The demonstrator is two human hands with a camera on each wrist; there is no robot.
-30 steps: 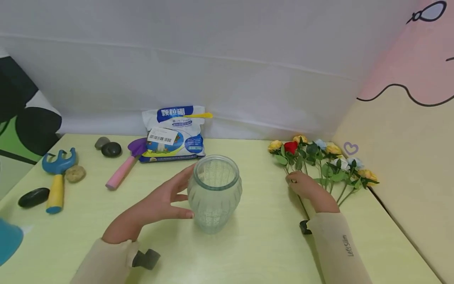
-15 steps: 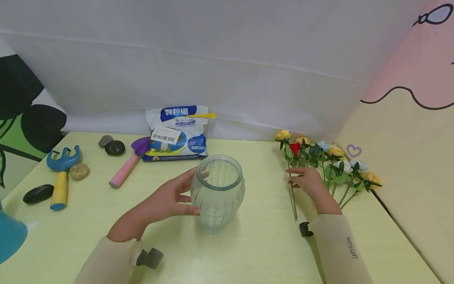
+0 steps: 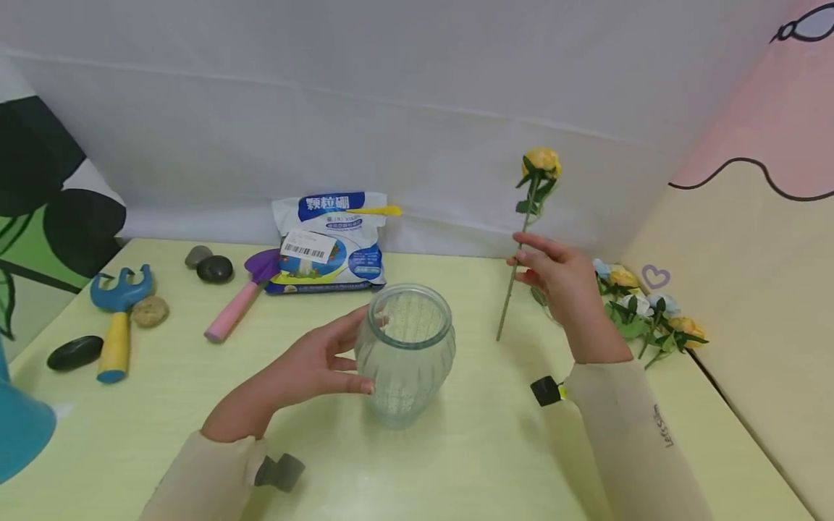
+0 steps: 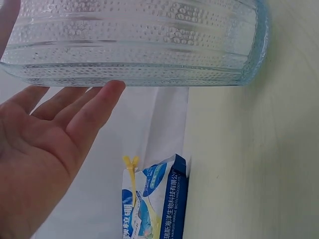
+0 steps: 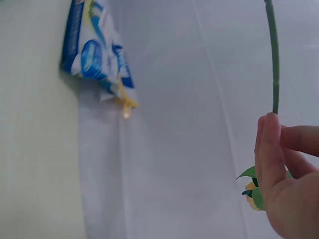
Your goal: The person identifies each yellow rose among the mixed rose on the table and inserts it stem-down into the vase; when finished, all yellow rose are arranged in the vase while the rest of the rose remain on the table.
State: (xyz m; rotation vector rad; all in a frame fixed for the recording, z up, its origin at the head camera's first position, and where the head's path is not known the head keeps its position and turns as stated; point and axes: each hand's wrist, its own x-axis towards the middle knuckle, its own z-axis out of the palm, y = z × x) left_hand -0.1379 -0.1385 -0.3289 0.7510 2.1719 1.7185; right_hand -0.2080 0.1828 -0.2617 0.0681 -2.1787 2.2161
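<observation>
A ribbed clear glass vase point(image 3: 412, 376) stands upright on the pale yellow table. My left hand point(image 3: 313, 369) holds it from the left side, thumb at the front and fingers around the back. In the left wrist view, fingertips point(image 4: 113, 88) touch the vase's bumpy wall. On the right, my right hand point(image 3: 565, 289) pinches the green stem of a yellow rose point(image 3: 542, 163). The flower is raised off the table, bloom up, its stem tilted slightly with the lower end to the left. In the right wrist view, the stem point(image 5: 274, 64) sticks out past the fingertips.
More flowers point(image 3: 641, 311) lie at the right edge, partly behind my right hand. At the back stands a blue-and-white bag point(image 3: 332, 246). A pink-handled trowel point(image 3: 234, 311), a hand fork point(image 3: 116, 340), stones point(image 3: 215, 269) and a teal object point(image 3: 22, 427) are on the left.
My right hand has lifted the yellow rose out of the bunch, raising it and moving it slightly left toward the vase. The left hand stays on the vase.
</observation>
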